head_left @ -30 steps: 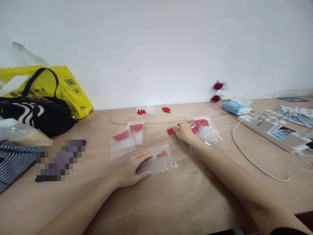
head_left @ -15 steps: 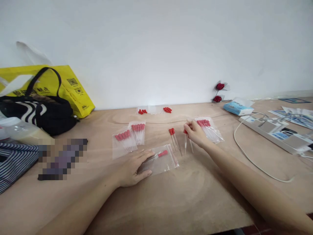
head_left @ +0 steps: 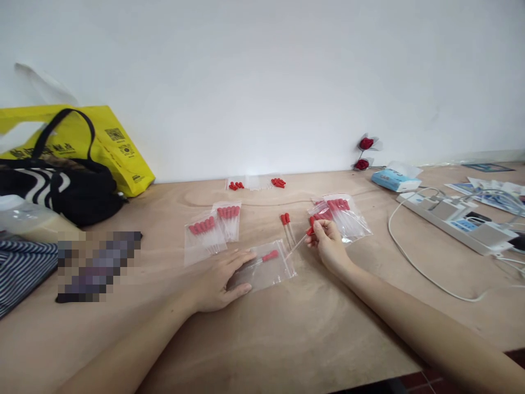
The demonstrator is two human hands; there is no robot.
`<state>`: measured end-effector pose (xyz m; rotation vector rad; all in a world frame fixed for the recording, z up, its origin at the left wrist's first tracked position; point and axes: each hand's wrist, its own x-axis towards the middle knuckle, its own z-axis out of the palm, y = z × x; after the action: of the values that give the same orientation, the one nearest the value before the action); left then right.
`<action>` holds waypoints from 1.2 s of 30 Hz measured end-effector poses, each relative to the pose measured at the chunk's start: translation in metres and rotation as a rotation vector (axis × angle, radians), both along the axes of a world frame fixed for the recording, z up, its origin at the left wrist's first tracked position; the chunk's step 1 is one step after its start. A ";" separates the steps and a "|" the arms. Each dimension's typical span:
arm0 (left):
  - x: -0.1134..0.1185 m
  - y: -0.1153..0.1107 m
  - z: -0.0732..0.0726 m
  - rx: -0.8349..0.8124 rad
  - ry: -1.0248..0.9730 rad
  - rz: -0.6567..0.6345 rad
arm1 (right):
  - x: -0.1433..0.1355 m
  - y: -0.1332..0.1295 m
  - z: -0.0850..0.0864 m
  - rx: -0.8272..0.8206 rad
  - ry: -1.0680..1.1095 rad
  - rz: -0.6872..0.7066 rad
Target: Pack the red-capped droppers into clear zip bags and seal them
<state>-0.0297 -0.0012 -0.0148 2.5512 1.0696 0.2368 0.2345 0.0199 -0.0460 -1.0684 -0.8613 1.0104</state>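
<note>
Spanning the whole lower frame, the plywood table [head_left: 287, 328] carries everything, with a white wall behind it. At 9 o'clock sits a yellow tote bag [head_left: 118, 148] with a black handbag [head_left: 77, 191] leaning in front of it, touching. At 3 o'clock lies a white power strip [head_left: 459, 221] with plugs in it, its white cable [head_left: 410, 262] looping toward the table's near edge; a blue tissue pack [head_left: 391, 179] sits just beside it at 2 o'clock, two red roses [head_left: 364, 153] behind that by the wall.

Left hand [head_left: 221, 276] lies flat, palm down, fingers spread, pressing the left edge of a clear zip bag [head_left: 270, 268] near centre; grip not closed around anything. One red-capped dropper [head_left: 264, 257] lies inside that bag.

Right hand [head_left: 328, 241], at 1 o'clock of the bag, pinches a thin dropper [head_left: 301, 241] by its red bulb between thumb and fingers, glass tip aimed toward 8 o'clock, just short of the bag's right edge.

Two loose droppers [head_left: 287, 227] lie at 12 o'clock of the bag. Filled packs: two [head_left: 213, 230] at 10 o'clock, overlapping; more [head_left: 342, 213] just behind the right hand. Small red caps [head_left: 256, 184] lie in clear bags by the wall at 12 o'clock.
</note>
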 end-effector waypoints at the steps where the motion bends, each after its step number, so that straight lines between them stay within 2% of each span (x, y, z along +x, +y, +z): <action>1: 0.000 0.000 -0.001 -0.001 0.004 0.000 | -0.002 -0.002 0.001 -0.012 0.021 0.023; 4: 0.000 0.001 -0.001 -0.008 0.017 0.011 | -0.009 -0.011 0.001 -0.057 0.045 0.157; 8: 0.001 0.000 -0.003 0.008 0.004 0.007 | -0.013 -0.019 -0.002 -0.066 -0.158 0.373; 13: 0.002 0.000 -0.005 0.001 -0.009 0.015 | -0.011 -0.016 -0.006 0.073 -0.583 0.488; 17: 0.003 0.000 -0.004 -0.010 -0.010 0.018 | -0.015 -0.014 0.000 0.230 -0.750 0.550; 19: 0.002 0.000 -0.005 -0.013 -0.009 0.019 | -0.014 -0.011 0.004 0.246 -0.807 0.608; 21: 0.001 0.001 -0.007 -0.007 -0.013 0.012 | -0.010 -0.004 0.007 0.205 -0.846 0.580; 22: 0.000 0.002 -0.008 -0.002 -0.016 0.005 | -0.007 0.003 0.009 0.169 -0.865 0.514; 25: -0.001 0.003 -0.009 0.006 -0.023 -0.011 | 0.000 0.032 0.016 0.040 -0.995 0.188; 27: -0.001 0.003 -0.009 0.009 -0.027 -0.013 | 0.001 0.055 0.020 -0.123 -1.066 0.048; 31: 0.000 0.001 -0.005 -0.011 -0.036 -0.008 | -0.007 0.086 0.019 -0.228 -1.075 0.070; 36: 0.001 0.000 -0.003 -0.037 -0.044 0.005 | -0.011 0.094 0.015 -0.334 -1.016 0.118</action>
<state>-0.0288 -0.0008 -0.0180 2.4987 1.0543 0.2706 0.2238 0.1134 -0.0313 -1.8882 -1.6100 0.6762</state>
